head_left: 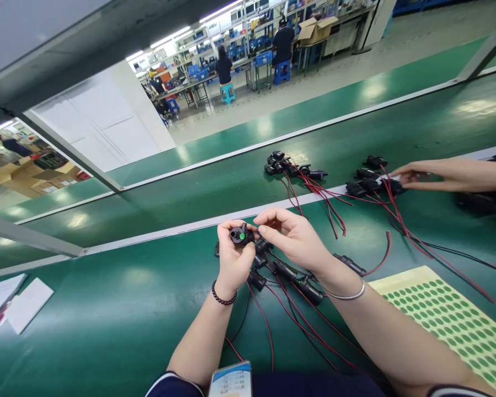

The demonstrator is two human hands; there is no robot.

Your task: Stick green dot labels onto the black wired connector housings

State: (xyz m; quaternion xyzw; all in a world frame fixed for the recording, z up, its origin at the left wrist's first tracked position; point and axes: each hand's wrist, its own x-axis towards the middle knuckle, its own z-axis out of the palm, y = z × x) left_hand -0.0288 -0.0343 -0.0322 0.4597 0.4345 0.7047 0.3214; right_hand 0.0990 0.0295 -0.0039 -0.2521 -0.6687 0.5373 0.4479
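Our glossy green tabletop offers us moving room toward the lower left, bounded by a pale straight strip across the middle; the pale-yellow sheet of round green dots lies lower right. Slack red and black wires below centre could snag our bare right hand if it swept low; its pinch we cannot judge. Our bare left hand grasps the green-dotted black plastic part at centre

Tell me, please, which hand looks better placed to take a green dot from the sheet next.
Probably the right hand: it is nearer the sheet of green dots, while the left hand grips the black part. Whether the right fingers hold anything is unclear.
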